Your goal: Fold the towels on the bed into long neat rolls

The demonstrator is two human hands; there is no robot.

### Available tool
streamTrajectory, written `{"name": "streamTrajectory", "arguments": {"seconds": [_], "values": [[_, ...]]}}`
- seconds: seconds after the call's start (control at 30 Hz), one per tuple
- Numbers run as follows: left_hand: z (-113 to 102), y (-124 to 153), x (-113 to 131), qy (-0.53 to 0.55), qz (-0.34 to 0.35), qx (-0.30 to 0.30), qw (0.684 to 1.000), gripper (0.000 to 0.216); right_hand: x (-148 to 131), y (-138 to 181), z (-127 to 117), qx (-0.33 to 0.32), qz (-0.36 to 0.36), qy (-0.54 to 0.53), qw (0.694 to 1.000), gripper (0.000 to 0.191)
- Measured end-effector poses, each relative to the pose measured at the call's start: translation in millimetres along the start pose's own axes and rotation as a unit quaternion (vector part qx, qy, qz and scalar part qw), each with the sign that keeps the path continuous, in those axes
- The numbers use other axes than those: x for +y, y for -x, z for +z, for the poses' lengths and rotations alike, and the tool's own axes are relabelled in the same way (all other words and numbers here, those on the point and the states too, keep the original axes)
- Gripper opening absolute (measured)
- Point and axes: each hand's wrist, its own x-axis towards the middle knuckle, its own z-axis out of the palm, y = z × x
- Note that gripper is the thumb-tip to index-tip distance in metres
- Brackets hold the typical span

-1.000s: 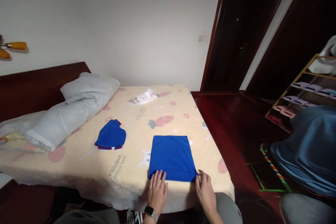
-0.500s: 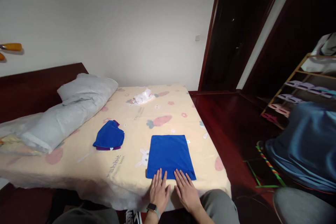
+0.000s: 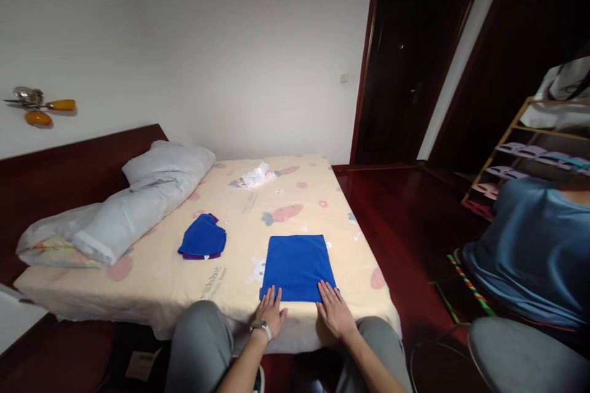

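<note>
A blue square cloth [image 3: 298, 267] lies flat on the bed near its front edge, with a small white tag at its right side. My left hand [image 3: 273, 313], with a watch on the wrist, rests on the cloth's near left corner, fingers stretched out. At the near right corner, my right hand [image 3: 335, 312] lies flat with its fingertips on the fabric. Neither hand grips anything. Further left sits a folded blue cloth [image 3: 203, 237] with purple fabric showing beneath it.
The bed [image 3: 249, 221] has a carrot-and-rabbit sheet. A grey-white quilt [image 3: 152, 202] is heaped at the headboard, and a white crumpled bag [image 3: 257, 175] lies at the back. On the right are a person in a blue shirt [image 3: 525, 252], a stool [image 3: 525, 350] and a shoe rack [image 3: 511, 147].
My hands have moved apart along the cloth's near edge, from around its middle to the two near corners. The camera view has shifted slightly.
</note>
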Motion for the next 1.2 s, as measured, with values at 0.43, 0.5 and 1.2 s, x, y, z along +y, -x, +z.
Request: {"name": "streamTrajectory", "arguments": {"seconds": [0.43,0.5,1.2], "values": [[-40.0,-30.6,-16.6,-0.028,0.058,-0.037,0.997,0.065,6.1,7.5,-18.2,0.045,-0.036,-0.024,0.998,0.053],[-36.2,-26.0,-17.9,-0.026,0.062,-0.022,0.997,0.066,6.4,11.1,-21.7,0.058,-0.034,-0.025,0.997,0.049],[-6.5,-19.1,-67.0,0.139,0.082,0.159,0.974,0.039,26.4,2.7,-33.9,0.014,0.223,-0.320,0.921,0.045]]}}
